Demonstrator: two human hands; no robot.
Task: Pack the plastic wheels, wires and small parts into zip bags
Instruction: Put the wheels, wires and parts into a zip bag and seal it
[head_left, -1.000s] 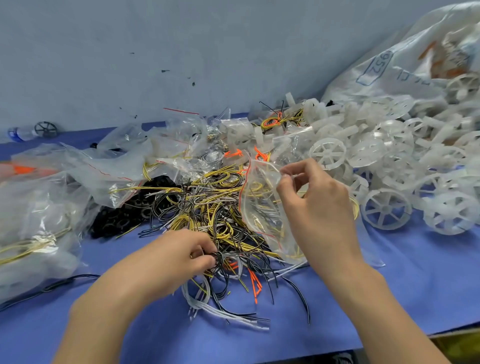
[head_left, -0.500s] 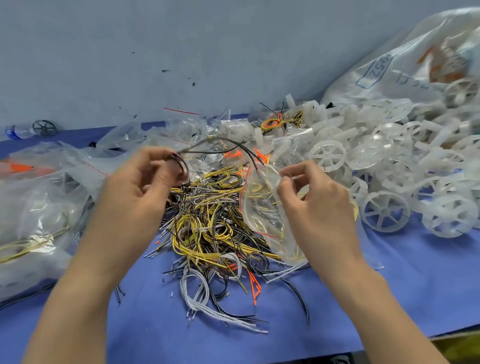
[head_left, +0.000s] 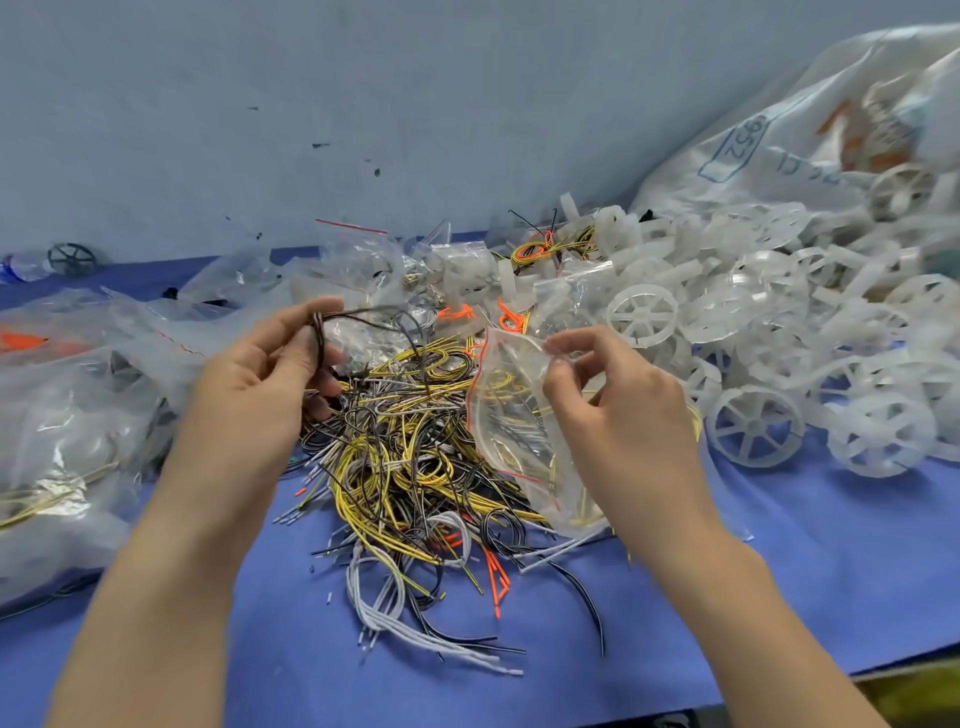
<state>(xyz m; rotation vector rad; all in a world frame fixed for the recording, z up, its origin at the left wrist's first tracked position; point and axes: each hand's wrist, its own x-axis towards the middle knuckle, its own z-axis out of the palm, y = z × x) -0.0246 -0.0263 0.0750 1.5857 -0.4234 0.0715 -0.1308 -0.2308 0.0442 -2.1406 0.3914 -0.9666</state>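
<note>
**A:** While the blue table cover (head_left: 779, 597) carries everything, what's biggest on it?

**B:** The printed plastic sack (head_left: 769, 150) at far right, slumped against the wall. A heap of white plastic wheels (head_left: 779, 322) spreads from its foot. Probably the supply, dumped within reach.

**A:** Left side?

**B:** A mound of clear bags (head_left: 62, 405), some showing wires. I'd judge those packed and pushed out of the way.

**A:** Middle?

**B:** The loose wire tangle (head_left: 405, 452): yellow, black, white, a few orange. It sits directly under both hands, so each pick is a short one.

**A:** The bag being filled?

**B:** A clear zip bag (head_left: 511, 426) with a red seal line, lifted over the tangle's right edge with its mouth turned leftward. The yellow wires there are either inside it or behind it, I cannot tell which through the plastic.

**A:** Grips?

**B:** Thumb and forefinger of the right hand (head_left: 623, 415) pinch the bag's top lip, keeping the mouth apart. Fingers of the left hand (head_left: 260, 384) are curled round a small coil of black wires (head_left: 318, 340), raised just left of that mouth. One strand arcs down toward the tangle.

**A:** Step?

**B:** Feeding the coil in, I'd say. That trailing strand could snag.
</note>
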